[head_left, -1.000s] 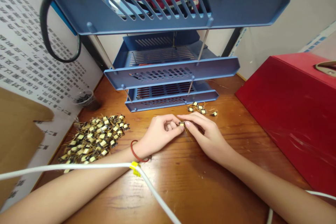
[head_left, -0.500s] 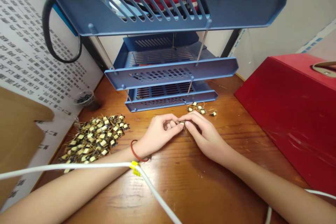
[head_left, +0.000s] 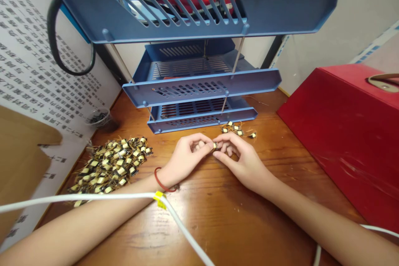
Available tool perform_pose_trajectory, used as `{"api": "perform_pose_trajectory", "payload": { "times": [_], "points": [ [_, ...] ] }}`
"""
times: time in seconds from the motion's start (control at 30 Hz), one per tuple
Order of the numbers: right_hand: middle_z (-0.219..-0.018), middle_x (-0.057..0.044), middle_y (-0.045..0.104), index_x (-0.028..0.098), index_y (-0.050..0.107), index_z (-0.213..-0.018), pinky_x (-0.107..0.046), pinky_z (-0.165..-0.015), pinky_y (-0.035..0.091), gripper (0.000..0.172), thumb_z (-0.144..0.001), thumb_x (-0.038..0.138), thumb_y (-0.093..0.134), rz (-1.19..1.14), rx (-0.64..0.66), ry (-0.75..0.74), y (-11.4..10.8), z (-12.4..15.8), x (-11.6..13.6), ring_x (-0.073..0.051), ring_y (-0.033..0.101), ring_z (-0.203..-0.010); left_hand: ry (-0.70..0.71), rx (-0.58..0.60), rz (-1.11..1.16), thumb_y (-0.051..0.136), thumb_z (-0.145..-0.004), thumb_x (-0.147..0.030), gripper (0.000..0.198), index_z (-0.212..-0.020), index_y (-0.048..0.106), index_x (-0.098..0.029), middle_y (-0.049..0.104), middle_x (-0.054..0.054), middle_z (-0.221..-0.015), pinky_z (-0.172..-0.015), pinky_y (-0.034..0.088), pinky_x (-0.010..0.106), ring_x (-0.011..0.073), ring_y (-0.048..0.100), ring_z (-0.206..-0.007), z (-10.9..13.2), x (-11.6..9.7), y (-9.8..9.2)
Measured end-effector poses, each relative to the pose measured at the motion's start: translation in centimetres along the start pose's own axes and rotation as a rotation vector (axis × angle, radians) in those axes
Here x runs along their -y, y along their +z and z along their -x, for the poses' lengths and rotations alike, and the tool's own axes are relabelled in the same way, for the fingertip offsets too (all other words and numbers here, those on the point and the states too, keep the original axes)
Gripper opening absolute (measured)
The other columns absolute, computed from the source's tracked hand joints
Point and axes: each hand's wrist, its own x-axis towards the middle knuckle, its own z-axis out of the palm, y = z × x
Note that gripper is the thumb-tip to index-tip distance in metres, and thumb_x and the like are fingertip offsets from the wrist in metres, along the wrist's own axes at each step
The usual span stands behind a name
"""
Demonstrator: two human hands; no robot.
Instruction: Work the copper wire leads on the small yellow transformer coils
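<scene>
Between the thumb and forefinger of my left hand point(head_left: 190, 153) is a small transformer point(head_left: 215, 146), with a pale yellow body and dark pins pointing right. My right hand point(head_left: 243, 158) is close beside it, thumb and forefinger parted and the other fingers curled. The forefinger tip is by the transformer's upper side and the thumb tip just below; whether they touch it is hard to tell. Left of my left wrist lies a heap of similar transformers point(head_left: 115, 162) with thin copper wire ends. Several more transformers point(head_left: 238, 132) lie just beyond my right hand.
A blue tiered tray rack point(head_left: 199, 91) stands in front, its top tier overhanging. To the right sits a red box point(head_left: 336, 133). A clear cup of dark bits point(head_left: 101, 118) is at back left. A white cable point(head_left: 124, 195) crosses above my left forearm.
My right thumb and forefinger have parted from their pinch at the transformer. The transformer, held in my left hand, now shows its pins toward the right.
</scene>
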Motion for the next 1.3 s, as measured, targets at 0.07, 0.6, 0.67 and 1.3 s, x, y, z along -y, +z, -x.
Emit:
{"api": "perform_pose_trajectory", "payload": {
  "times": [0.07, 0.6, 0.67, 1.3],
  "points": [
    [-0.08, -0.002, 0.056, 0.021, 0.055, -0.093, -0.026, -0.062, 0.044, 0.012, -0.081, 0.022, 0.055, -0.011, -0.018, 0.012, 0.01, -0.05, -0.03, -0.013, 0.052, -0.068, 0.003, 0.01, -0.011, 0.056, -0.079, -0.033, 0.022, -0.077, 0.06, -0.012, 0.046, -0.003, -0.058, -0.054, 0.03, 0.022, 0.0083, 0.04, -0.055, 0.01, 0.07, -0.01],
    [-0.075, -0.002, 0.056, 0.019, 0.055, -0.09, -0.026, -0.059, 0.045, 0.012, -0.08, 0.024, 0.057, -0.066, -0.091, 0.04, 0.15, -0.04, -0.15, -0.013, 0.052, -0.065, 0.041, -0.002, -0.069, 0.051, -0.082, -0.04, 0.026, -0.072, 0.048, -0.016, 0.045, -0.004, -0.064, -0.056, 0.033, 0.022, 0.0086, 0.041, -0.058, 0.09, 0.12, -0.07],
    [-0.076, -0.002, 0.057, 0.019, 0.055, -0.09, -0.027, -0.059, 0.045, 0.011, -0.08, 0.024, 0.057, -0.045, -0.08, 0.037, 0.12, -0.06, -0.12, -0.013, 0.053, -0.065, 0.052, 0.01, -0.095, 0.05, -0.083, -0.039, 0.027, -0.07, 0.048, -0.016, 0.044, -0.004, -0.063, -0.056, 0.032, 0.022, 0.0088, 0.04, -0.058, 0.09, 0.16, -0.09],
    [-0.081, -0.003, 0.062, 0.019, 0.055, -0.091, -0.028, -0.067, 0.048, 0.014, -0.079, 0.026, 0.058, -0.102, -0.08, 0.09, 0.04, 0.01, -0.37, -0.015, 0.059, -0.074, 0.057, 0.002, -0.012, 0.048, -0.084, -0.036, 0.025, -0.07, 0.049, -0.015, 0.046, -0.004, -0.062, -0.057, 0.033, 0.021, 0.0082, 0.041, -0.057, -0.03, 0.21, -0.21]
  ]
}}
